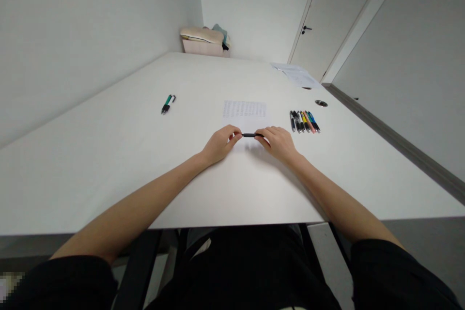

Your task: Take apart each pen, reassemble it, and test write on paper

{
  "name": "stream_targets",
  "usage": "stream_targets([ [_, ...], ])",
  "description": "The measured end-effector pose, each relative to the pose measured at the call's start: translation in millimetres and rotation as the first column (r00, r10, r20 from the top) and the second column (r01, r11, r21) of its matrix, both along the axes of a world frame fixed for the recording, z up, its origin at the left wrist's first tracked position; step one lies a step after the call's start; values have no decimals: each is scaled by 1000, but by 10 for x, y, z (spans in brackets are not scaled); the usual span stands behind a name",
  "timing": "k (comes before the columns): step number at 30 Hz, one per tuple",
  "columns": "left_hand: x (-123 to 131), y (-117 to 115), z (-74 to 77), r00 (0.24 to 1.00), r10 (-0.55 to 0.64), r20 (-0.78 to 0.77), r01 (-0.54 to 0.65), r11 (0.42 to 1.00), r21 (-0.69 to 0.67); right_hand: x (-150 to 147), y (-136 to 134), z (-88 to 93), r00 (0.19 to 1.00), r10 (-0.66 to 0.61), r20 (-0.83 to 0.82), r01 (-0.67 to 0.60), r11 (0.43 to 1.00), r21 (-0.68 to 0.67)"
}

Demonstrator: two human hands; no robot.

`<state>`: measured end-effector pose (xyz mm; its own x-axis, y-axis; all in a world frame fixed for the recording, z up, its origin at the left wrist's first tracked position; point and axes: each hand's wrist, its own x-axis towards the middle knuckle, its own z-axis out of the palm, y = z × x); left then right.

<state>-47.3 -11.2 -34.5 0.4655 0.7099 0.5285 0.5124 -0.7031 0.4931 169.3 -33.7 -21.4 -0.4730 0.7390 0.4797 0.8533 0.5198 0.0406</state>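
A black pen lies level between my two hands, above the near part of a paper sheet with rows of small writing. My left hand pinches its left end between thumb and fingers. At the other end, my right hand is closed on the pen, and its fingers cover that tip. Whether the cap is on cannot be made out. To the right of my right hand lies a row of several pens in different colours, side by side.
Two or so pens, one green, lie on the left of the white table. Loose papers rest at the far right, near a round grommet. A box with folded cloth stands beyond the far edge.
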Motion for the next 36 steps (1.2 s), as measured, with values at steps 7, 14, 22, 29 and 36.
stream_targets([
  [7,-12,29,-34,998,-5,-68,-3,994,-112,2,2,-22,999,46,-11,-45,999,25],
  [14,-34,-9,-26,996,5,-83,-3,1000,25,-29,-13,-12,998,-59,28,61,996,-64],
  [22,-38,-14,-4,997,-12,-79,21,994,110,-38,-17,-5,998,-57,19,58,996,-68],
  [29,-29,-13,17,997,22,-76,-19,999,42,-17,-20,3,1000,2,-28,-3,1000,-25],
  [36,-26,27,-7,998,22,-52,-22,1000,-9,-14,-18,-2,999,34,-26,-35,999,-26],
])
